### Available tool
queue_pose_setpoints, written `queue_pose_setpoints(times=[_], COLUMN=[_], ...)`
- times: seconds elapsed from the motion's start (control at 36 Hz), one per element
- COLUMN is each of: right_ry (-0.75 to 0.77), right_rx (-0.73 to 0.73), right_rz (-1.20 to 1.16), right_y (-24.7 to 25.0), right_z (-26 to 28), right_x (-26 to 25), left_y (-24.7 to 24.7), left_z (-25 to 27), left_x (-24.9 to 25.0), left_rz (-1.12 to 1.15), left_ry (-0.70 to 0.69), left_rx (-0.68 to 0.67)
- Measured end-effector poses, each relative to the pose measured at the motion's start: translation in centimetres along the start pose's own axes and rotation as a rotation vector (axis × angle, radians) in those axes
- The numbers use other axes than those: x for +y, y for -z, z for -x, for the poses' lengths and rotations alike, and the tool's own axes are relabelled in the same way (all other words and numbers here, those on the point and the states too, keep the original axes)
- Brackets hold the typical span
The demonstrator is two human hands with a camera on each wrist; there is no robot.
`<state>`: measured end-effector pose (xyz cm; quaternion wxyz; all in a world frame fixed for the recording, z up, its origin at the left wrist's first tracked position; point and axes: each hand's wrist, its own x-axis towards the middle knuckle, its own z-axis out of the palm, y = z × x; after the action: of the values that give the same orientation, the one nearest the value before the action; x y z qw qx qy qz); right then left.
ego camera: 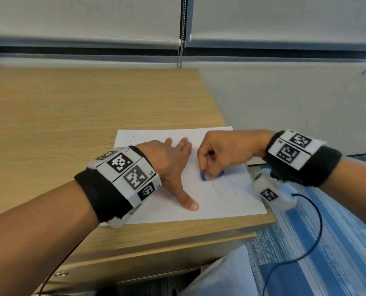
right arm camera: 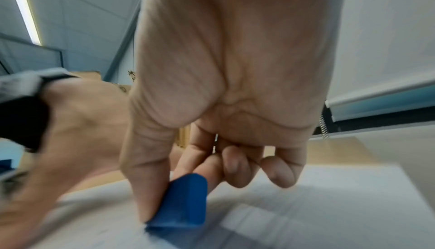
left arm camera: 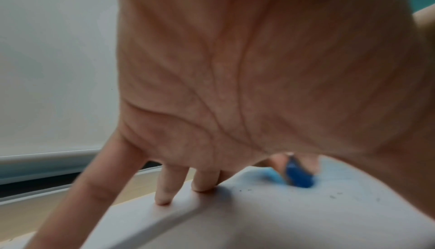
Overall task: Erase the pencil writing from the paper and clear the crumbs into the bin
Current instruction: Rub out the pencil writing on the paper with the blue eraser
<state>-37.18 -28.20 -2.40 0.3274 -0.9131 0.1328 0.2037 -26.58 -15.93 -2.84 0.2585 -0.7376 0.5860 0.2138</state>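
A white sheet of paper [ego camera: 220,201] lies at the near right corner of the wooden desk [ego camera: 71,116]. My left hand [ego camera: 173,165] lies flat on the sheet with fingers spread, pressing it down; its fingertips [left arm camera: 163,200] touch the paper [left arm camera: 282,215]. My right hand [ego camera: 220,154] pinches a blue eraser [ego camera: 205,175] between thumb and fingers, its lower end on the paper beside faint pencil lines [ego camera: 231,184]. The wrist views show the eraser [right arm camera: 181,202] [left arm camera: 299,176] blurred against the sheet [right arm camera: 329,206]. Small dark crumbs [ego camera: 190,161] dot the paper.
The desk's right edge [ego camera: 261,227] runs just past the paper. A dark bin rim [ego camera: 361,157] shows behind my right wrist. Blue striped carpet [ego camera: 338,242] and a black cable [ego camera: 305,242] lie below. Closed blinds [ego camera: 284,18] hang behind the desk.
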Motion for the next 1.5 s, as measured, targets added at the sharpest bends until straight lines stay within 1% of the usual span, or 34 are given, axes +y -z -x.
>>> queue_pose_setpoints(times=[0.11, 0.17, 0.19, 0.22, 0.25, 0.31, 0.33, 0.36, 0.39, 0.47, 0.5, 0.53, 0.56, 0.64, 0.67, 0.69, 0.72, 0.81, 0.83, 0.86, 0.89, 0.97, 1.0, 1.03, 1.06, 1.19, 1.25, 1.31, 1.33, 1.42, 1.44, 1.47, 1.5], right_ry=[-0.026, -0.036, -0.032, -0.022, -0.01, 0.01, 0.019, 0.028, 0.033, 0.03, 0.028, 0.027, 0.033, 0.048, 0.045, 0.043, 0.042, 0.038, 0.036, 0.033, 0.032, 0.041, 0.046, 0.047, 0.04, -0.021, -0.023, -0.011, 0.0, 0.039, 0.044, 0.041, 0.028], right_rx=[0.236, 0.297, 0.293, 0.257, 0.188, 0.007, -0.057, -0.074, -0.048, 0.154, 0.198, 0.204, 0.172, -0.057, -0.099, -0.092, -0.046, 0.166, 0.193, 0.178, 0.123, -0.144, -0.188, -0.184, -0.14, 0.243, 0.331, 0.333, 0.293, 0.101, 0.078, 0.088, 0.129], right_rz=[0.08, 0.095, 0.098, 0.098, 0.098, 0.11, 0.122, 0.126, 0.117, 0.08, 0.076, 0.068, 0.062, 0.085, 0.088, 0.085, 0.082, 0.088, 0.083, 0.074, 0.069, 0.086, 0.088, 0.083, 0.073, 0.099, 0.093, 0.095, 0.091, 0.093, 0.101, 0.105, 0.103], right_y=[2.2, 2.8, 2.7, 2.5, 2.1, 1.2, 0.9, 0.9, 1.1, 2.1, 2.1, 1.9, 1.6, 0.9, 1.0, 1.3, 1.7, 2.5, 2.4, 2.2, 1.8, 0.6, 0.5, 0.7, 1.1, 3.9, 4.2, 3.8, 3.4, 2.5, 2.6, 3.0, 3.4], right_z=[-2.0, -2.4, -2.4, -2.2, -1.9, -1.2, -1.0, -1.0, -1.2, -2.1, -2.2, -2.3, -2.1, -1.4, -1.4, -1.5, -1.8, -2.8, -2.8, -2.7, -2.3, -1.2, -1.1, -1.3, -1.6, -4.2, -4.5, -4.4, -4.1, -3.5, -3.4, -3.6, -3.8], right_x=[1.2, 1.6, 1.6, 1.5, 1.2, 0.6, 0.4, 0.3, 0.3, 0.9, 1.0, 1.1, 1.0, 0.3, 0.1, 0.0, 0.1, 0.7, 0.8, 0.7, 0.4, -0.5, -0.6, -0.5, -0.4, 1.7, 2.3, 2.3, 2.2, 1.5, 1.4, 1.5, 1.8], left_y=[0.1, 0.1, 0.1, 0.1, 0.0, -0.1, -0.1, -0.1, -0.1, -0.1, -0.1, -0.1, -0.2, -0.4, -0.4, -0.4, -0.3, -0.2, -0.2, -0.2, -0.3, -0.6, -0.7, -0.7, -0.8, -0.6, -0.6, -0.5, -0.5, -0.4, -0.4, -0.4, -0.4], left_z=[0.0, -0.1, -0.2, -0.4, -0.5, -0.7, -0.7, -0.7, -0.7, -0.8, -0.9, -0.9, -0.8, -0.8, -0.8, -0.8, -0.8, -0.8, -0.7, -0.8, -0.8, -1.0, -1.0, -1.0, -1.0, -0.9, -0.9, -1.0, -1.1, -1.4, -1.4, -1.4, -1.4], left_x=[0.0, -0.1, -0.1, -0.2, -0.2, -0.2, -0.2, -0.2, -0.2, -0.2, -0.3, -0.3, -0.3, -0.4, -0.4, -0.4, -0.4, -0.3, -0.3, -0.3, -0.4, -0.5, -0.5, -0.5, -0.5, -0.6, -0.6, -0.6, -0.6, -0.5, -0.4, -0.4, -0.4], left_rz=[0.01, 0.013, 0.015, 0.017, 0.017, 0.002, -0.007, -0.014, -0.017, -0.023, -0.021, -0.016, -0.01, -0.003, -0.002, -0.001, -0.002, -0.007, -0.005, 0.002, 0.01, 0.033, 0.038, 0.041, 0.044, 0.036, 0.047, 0.053, 0.053, 0.045, 0.039, 0.034, 0.029], left_ry=[0.002, 0.003, 0.002, 0.003, 0.006, 0.012, 0.014, 0.014, 0.012, 0.008, 0.008, 0.009, 0.007, 0.002, 0.003, 0.003, 0.0, -0.002, -0.002, -0.003, -0.004, -0.017, -0.024, -0.031, -0.036, -0.048, -0.047, -0.027, -0.016, 0.003, 0.005, 0.006, 0.008], left_rx=[-0.022, -0.032, -0.036, -0.038, -0.037, -0.031, -0.029, -0.03, -0.03, -0.025, -0.024, -0.023, -0.021, -0.013, -0.014, -0.017, -0.019, -0.015, -0.016, -0.014, -0.011, 0.018, 0.028, 0.032, 0.029, 0.011, 0.006, -0.001, -0.005, -0.02, -0.021, -0.018, -0.014])
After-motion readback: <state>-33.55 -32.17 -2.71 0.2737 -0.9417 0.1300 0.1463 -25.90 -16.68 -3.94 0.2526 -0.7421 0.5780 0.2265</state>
